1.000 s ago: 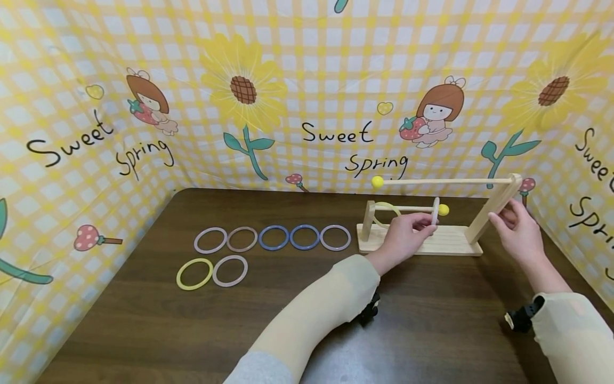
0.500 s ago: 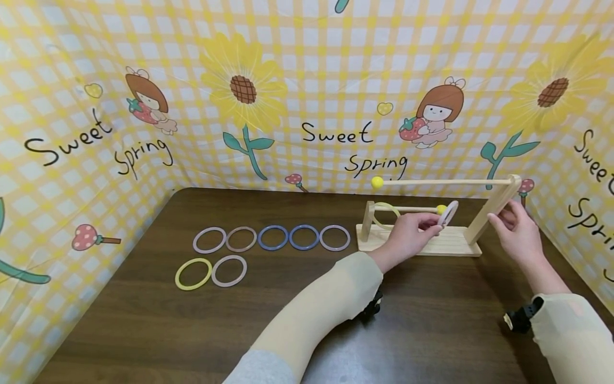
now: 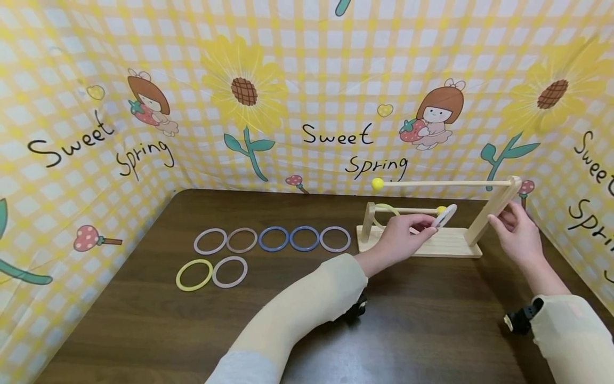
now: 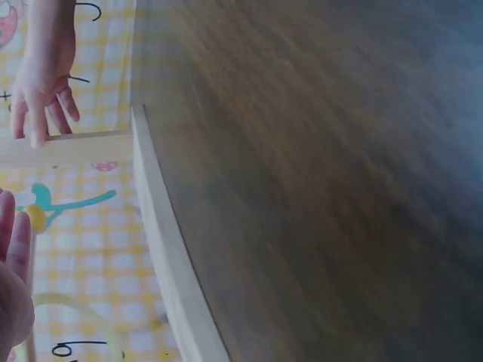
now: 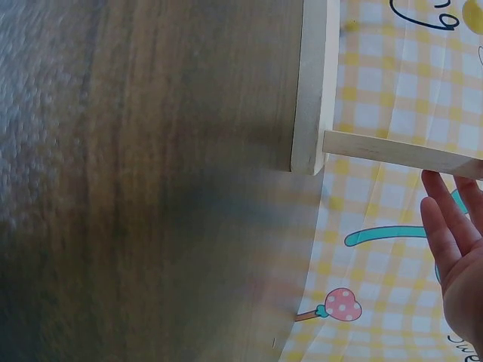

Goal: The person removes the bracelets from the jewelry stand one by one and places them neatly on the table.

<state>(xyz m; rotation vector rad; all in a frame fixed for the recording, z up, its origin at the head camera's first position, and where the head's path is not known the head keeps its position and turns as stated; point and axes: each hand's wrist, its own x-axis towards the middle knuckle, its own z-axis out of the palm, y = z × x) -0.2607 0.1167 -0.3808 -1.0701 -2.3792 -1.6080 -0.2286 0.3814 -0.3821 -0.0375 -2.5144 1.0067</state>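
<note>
A pale, whitish ring [image 3: 446,215] is pinched between the thumb and fingers of my left hand [image 3: 400,237], tilted beside the yellow ball [image 3: 441,210] that ends the lower rod. That rod belongs to a wooden stand [image 3: 446,245] with a flat base. A yellow ring [image 3: 384,205] hangs at the rod's left end, by the short post [image 3: 368,221]. My right hand [image 3: 520,234] touches the slanted post [image 3: 494,210] with fairly straight fingers [image 5: 451,215]. In the left wrist view, my left hand [image 4: 13,294] is mostly cut off and its ring is not clear.
Left of the stand, several rings lie flat on the brown table [image 3: 192,330]: two blue ones [image 3: 274,248], some pale ones [image 3: 335,249] and a yellow one [image 3: 178,277]. An upper rod with a yellow ball end [image 3: 377,184] reaches left above the lower rod. Checked cloth [image 3: 326,69] walls the table.
The pale ring stood upright at the lower rod, left of its ball; my left hand has moved it rightward to the ball's right side and tilted it. My right hand stays at the post.
</note>
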